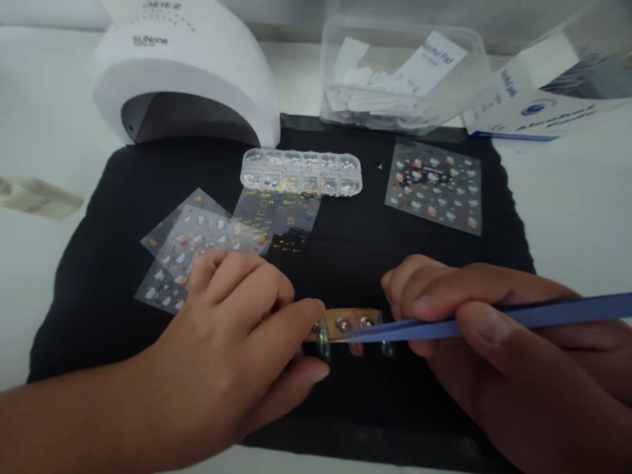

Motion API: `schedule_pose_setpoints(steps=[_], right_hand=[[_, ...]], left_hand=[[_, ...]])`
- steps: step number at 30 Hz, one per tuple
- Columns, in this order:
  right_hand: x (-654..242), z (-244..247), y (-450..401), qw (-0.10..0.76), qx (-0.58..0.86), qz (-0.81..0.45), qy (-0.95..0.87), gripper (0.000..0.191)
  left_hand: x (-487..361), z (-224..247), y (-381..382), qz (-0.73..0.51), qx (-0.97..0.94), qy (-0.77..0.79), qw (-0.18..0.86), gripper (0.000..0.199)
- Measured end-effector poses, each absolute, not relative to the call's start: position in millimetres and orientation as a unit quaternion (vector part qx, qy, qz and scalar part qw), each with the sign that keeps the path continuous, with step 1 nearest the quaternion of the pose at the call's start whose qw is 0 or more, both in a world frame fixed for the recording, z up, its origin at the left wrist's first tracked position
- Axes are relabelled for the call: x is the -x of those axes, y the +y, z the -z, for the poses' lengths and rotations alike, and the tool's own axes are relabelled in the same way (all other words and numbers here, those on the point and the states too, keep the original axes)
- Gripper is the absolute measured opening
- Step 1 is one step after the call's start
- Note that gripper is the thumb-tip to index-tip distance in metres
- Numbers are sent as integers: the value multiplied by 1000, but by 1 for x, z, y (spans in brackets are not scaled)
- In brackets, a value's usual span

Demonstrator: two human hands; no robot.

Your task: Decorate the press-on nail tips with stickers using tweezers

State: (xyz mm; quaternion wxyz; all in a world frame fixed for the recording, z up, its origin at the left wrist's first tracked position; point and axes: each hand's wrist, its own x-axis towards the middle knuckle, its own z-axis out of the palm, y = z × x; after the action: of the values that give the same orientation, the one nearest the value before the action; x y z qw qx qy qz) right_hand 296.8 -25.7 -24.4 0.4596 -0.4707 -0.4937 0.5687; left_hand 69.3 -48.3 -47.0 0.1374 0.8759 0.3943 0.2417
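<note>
My left hand (241, 336) is closed on the left end of a small wooden nail-tip holder (332, 316) with round metal studs. Dark glossy false nails (323, 343) stand on it, one by my left fingertips and another (387, 346) near the right end. A pinkish nail sits between them. Blue tweezers (553, 313) are pinched in my right hand (513, 336), their tips pointing left at the holder, over its front edge. Whether the tips grip anything is too small to tell. My fingers hide part of the holder.
A clear case of rhinestones (301, 172) lies on the black mat (345, 263), between sticker sheets (434, 187) on the right and several overlapping ones on the left. Behind stand a white nail lamp (187, 72), a clear bin (405, 79) and an alcohol pad box (533, 105).
</note>
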Motion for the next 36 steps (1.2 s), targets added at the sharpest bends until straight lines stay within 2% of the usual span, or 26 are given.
schedule_pose_setpoints(steps=[30, 36], right_hand=[[-292, 24, -24, 446, 493, -558, -496, 15], [-293, 26, -26, 470, 487, -562, -476, 14]], left_hand=[[-71, 47, -50, -250, -866, 412, 134, 20], [-70, 45, -50, -251, -868, 407, 132, 19]])
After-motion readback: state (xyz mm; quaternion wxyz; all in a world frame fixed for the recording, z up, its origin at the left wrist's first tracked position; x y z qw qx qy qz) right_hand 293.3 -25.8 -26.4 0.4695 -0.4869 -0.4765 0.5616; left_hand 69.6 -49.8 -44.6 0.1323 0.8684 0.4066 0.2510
